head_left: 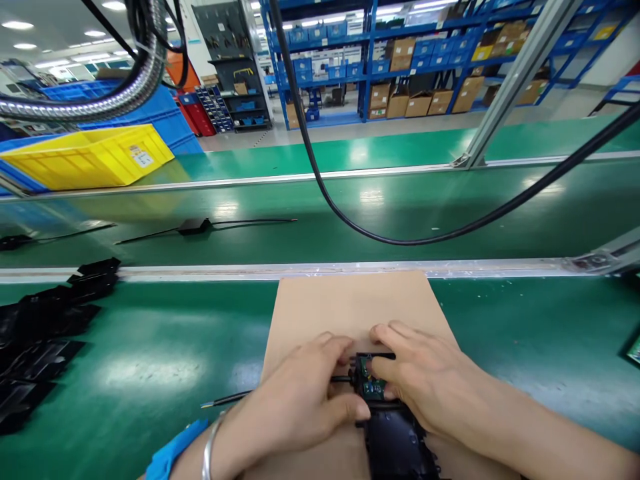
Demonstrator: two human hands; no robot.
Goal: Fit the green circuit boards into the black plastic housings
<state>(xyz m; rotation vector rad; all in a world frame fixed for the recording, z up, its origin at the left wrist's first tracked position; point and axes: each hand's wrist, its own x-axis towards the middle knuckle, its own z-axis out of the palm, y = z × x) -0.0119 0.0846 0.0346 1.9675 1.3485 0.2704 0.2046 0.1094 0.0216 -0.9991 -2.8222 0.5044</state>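
On a brown cardboard sheet (pixel 350 303) lies a black plastic housing (pixel 400 443) with a green circuit board (pixel 371 385) in its upper part. My left hand (pixel 305 393) is at the housing's left side, curled around the black cable (pixel 341 379) where it enters; the cable's stripped end shows left of my wrist. My right hand (pixel 425 373) rests over the right side of the housing, its fingers bent onto the board and the upper edge. The fingertips of my right hand are partly hidden behind the board's edge.
Black plastic parts (pixel 45 327) are piled at the left. Beyond the metal rail (pixel 200 273) lies a black box with cables (pixel 195 227). A thick black cable (pixel 400 241) hangs across the view. A yellow bin (pixel 90 157) stands at the back left.
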